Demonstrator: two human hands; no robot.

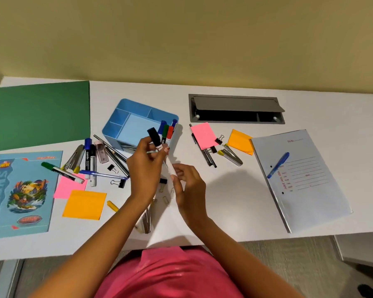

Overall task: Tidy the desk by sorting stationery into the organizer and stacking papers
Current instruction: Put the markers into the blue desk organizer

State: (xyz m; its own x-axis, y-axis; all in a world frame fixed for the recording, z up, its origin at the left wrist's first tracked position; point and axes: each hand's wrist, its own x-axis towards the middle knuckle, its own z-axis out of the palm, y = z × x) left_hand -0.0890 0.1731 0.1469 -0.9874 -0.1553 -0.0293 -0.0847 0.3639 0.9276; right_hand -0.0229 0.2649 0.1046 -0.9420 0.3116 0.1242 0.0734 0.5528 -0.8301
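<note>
- Head view, organizer [125, 117]: blue, compartmented, on the bench [235, 201] just beyond the left hand. Blue, green and red capped markers [167, 131] stand caps-up at its near right corner, judged grouped there as the marker slot.
- Left hand [145, 168]: raised over the bench, fingers curled round a black marker [154, 136] with its cap up. The upright hold close to the organizer suggests a drop-in beside the other markers.
- Right hand [188, 183]: thumb and fingers pinched on the lower end of a white barrel [171, 168] that slants up toward the left hand's fingertips. Whether this is a separate pen or the tail of a capped marker cannot be told.
- Loose pile [91, 160]: markers, pens, pencils and binder clips, just left of the left hand, not yet sorted.
- Paper clips [165, 198]: scattered on the bench between the two wrists.
- Sticky notes [84, 204]: pink and orange, left of the left forearm; a second pink and orange set [202, 134] lies beyond the right hand, with pens and a clip.
- File [304, 179]: well right of the right hand, with a blue pen [278, 165] lying on it.
- Booklet [19, 194] and green folder [37, 112]: well left of the left hand, apart from the file, so the papers are judged unstacked.
</note>
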